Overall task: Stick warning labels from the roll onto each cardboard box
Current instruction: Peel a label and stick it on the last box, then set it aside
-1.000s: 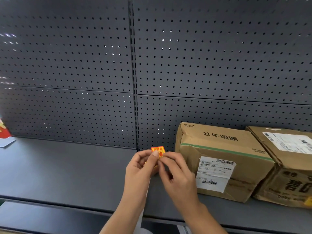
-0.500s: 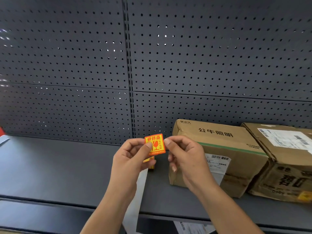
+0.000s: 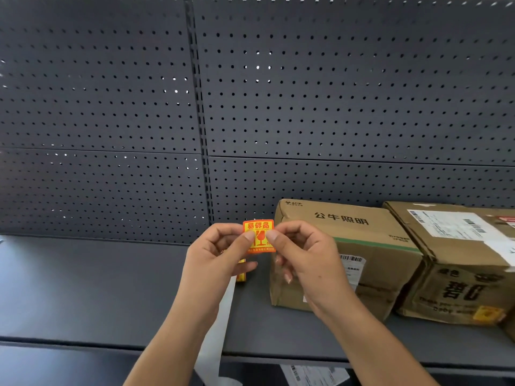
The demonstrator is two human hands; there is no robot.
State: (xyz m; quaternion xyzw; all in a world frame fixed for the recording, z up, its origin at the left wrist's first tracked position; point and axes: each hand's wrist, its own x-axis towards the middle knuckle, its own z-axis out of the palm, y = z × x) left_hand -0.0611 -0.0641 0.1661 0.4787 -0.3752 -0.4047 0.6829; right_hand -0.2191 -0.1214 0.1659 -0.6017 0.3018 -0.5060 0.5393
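Left hand and right hand each pinched an edge of the orange warning label, held upright above the shelf; backing strip trailed below; nearest cardboard box stood just right, apparently awaiting it.

warning label "易碎品"; cardboard box "公牛照明"

Two bare forearms reach up from the lower edge of the view and converge at centre, hands raised side by side. The left hand curls its fingers inward, thumb pressed flat on the small orange-and-yellow warning label. The right hand pinches the label's opposite side between thumb and forefinger, remaining fingers folded toward the palm.
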